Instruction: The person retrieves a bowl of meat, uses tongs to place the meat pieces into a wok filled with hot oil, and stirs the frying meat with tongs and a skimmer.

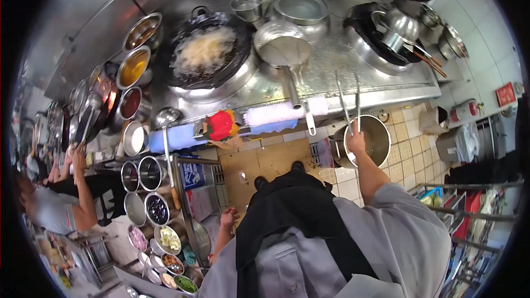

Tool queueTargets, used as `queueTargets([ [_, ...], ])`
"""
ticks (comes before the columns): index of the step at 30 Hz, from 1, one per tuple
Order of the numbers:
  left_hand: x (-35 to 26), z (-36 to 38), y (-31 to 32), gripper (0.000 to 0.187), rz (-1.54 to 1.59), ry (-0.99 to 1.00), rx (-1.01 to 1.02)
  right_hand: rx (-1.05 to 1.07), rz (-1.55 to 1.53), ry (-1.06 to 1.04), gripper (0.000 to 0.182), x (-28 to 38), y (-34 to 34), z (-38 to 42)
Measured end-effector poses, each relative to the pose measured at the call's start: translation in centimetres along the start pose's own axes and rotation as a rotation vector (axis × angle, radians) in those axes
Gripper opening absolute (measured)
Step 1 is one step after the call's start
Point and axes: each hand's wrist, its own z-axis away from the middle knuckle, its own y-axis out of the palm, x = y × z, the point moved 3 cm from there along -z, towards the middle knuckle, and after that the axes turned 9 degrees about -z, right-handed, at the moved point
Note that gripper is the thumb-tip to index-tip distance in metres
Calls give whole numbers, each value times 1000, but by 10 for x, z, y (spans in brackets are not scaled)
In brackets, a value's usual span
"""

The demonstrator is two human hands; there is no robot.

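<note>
My right hand [356, 141] is closed around a pair of long metal tongs [349, 99], whose tips point up over the steel counter's front edge. A deep metal pot [376, 139] stands just behind and below this hand. My left hand [229, 218] hangs low beside the ingredient rack, its fingers partly curled; whether they hold anything is too small to tell. Pale food [207, 49] bubbles in oil inside a black wok [175, 75] on the stove at the upper left. A strainer [282, 30] and a long-handled ladle [287, 52] rest to the wok's right.
Bowls of sauces [133, 68] line the counter's left side. Several ingredient containers [157, 209] stand at the lower left. Another person [55, 209] works at the far left. Stacked cookware [402, 25] sits at the upper right. A fire extinguisher [466, 111] is by the right wall.
</note>
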Motion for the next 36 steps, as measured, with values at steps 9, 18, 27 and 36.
queueTargets([
  [9, 29, -60, -52, 25, -368, 71, 187, -287, -104, -150, 69, -4, -28, 58],
  [18, -88, -97, -76, 25, -248, -65, 147, -132, 50, 42, 66, -37, -37, 235],
  [27, -101, -73, -63, 29, -476, -36, 240, 319, 343, 91, 27, -58, -6, 149],
  [36, -45, -9, -141, 27, -249, -102, 23, 355, 479, 168, 27, 5, 16, -8],
])
